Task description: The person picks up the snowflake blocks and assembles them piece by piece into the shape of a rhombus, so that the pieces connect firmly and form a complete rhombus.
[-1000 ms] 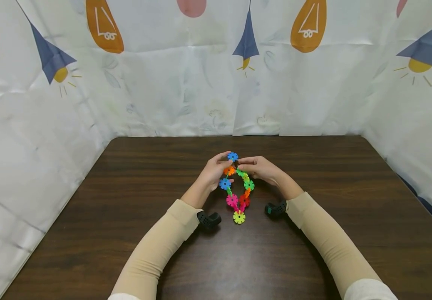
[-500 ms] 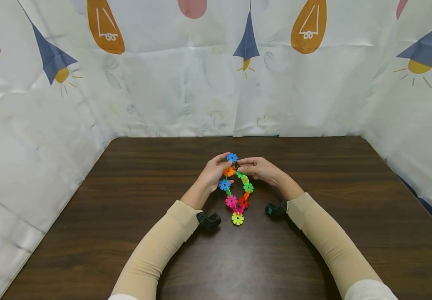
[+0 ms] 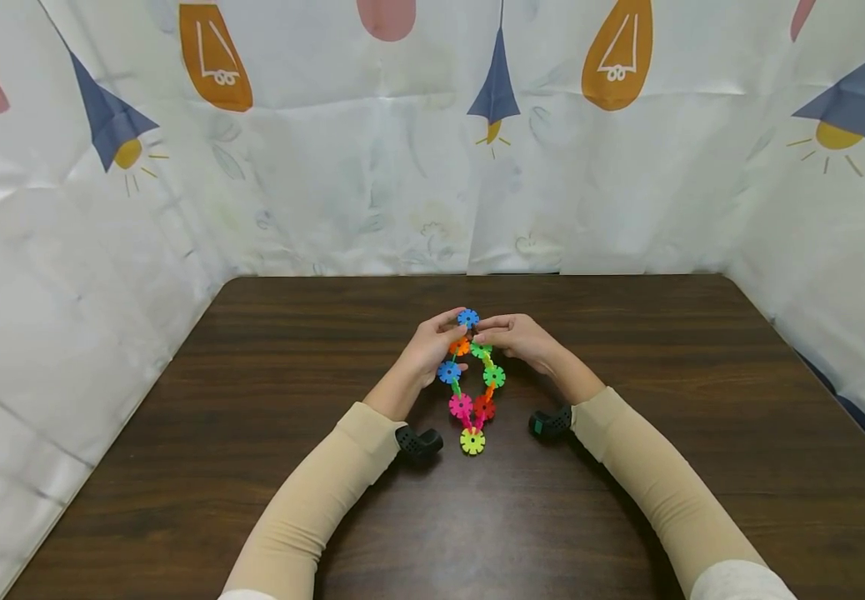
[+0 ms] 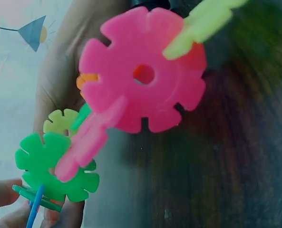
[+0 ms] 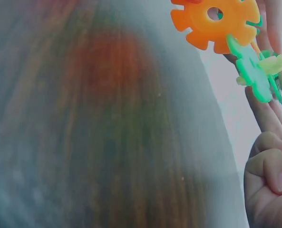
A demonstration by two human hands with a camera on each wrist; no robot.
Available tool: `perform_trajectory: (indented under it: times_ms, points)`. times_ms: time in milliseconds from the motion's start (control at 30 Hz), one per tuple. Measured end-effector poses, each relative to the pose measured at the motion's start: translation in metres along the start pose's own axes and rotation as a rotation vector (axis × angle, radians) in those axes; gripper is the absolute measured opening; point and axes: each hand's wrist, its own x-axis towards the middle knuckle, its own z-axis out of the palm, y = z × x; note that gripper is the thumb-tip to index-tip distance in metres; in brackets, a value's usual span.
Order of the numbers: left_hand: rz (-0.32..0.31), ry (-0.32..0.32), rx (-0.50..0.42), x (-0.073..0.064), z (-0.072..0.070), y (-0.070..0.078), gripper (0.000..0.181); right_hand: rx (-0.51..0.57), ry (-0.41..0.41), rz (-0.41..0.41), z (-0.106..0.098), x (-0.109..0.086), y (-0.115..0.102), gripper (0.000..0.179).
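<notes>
A loop of colourful notched plastic snowflake discs hangs between my hands, a yellow disc (image 3: 472, 441) lowest. My left hand (image 3: 427, 346) holds its upper left part, fingers by a blue disc (image 3: 467, 318) at the top and an orange disc (image 3: 459, 347) just below. Thumb and fingers of my right hand (image 3: 520, 341) pinch the upper right part at a green disc (image 3: 481, 350). Up close in the left wrist view is a pink disc (image 4: 121, 90). The right wrist view catches an orange disc (image 5: 233, 26) slotted to a green one. Fingers hide the join at the top.
The brown wooden table (image 3: 312, 325) lies under both arms. A white curtain (image 3: 402, 192) printed with lamps hangs behind it and along the sides. Black straps (image 3: 419, 442) sit at the wrists.
The loop's lower end has swung slightly left and down, and its right side has moved inward. Both hands keep nearly the same place and hold on the discs.
</notes>
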Motion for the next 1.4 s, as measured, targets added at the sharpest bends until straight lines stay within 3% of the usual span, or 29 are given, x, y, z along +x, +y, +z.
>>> perform_trajectory:
  times_ms: [133, 433, 700, 1100, 1400]
  points:
    - [0.011, -0.007, 0.035, 0.000, 0.001, 0.000, 0.050, 0.017, 0.034, -0.002, 0.000, 0.000, 0.001, 0.042]
    - [-0.014, -0.081, 0.073, -0.001, -0.002, 0.000, 0.053, 0.075, -0.004, 0.010, 0.000, 0.000, 0.004, 0.044]
    - [0.001, -0.073, 0.067, 0.000, -0.006, 0.006, 0.052, 0.071, -0.021, 0.021, -0.001, 0.002, -0.002, 0.044]
    - [-0.049, -0.154, 0.152, 0.002, -0.009, 0.003, 0.054, 0.037, -0.015, 0.042, 0.000, 0.000, 0.001, 0.041]
    - [-0.056, -0.170, 0.173, 0.000, -0.011, 0.003, 0.054, 0.061, -0.018, 0.030, 0.003, -0.001, 0.005, 0.040]
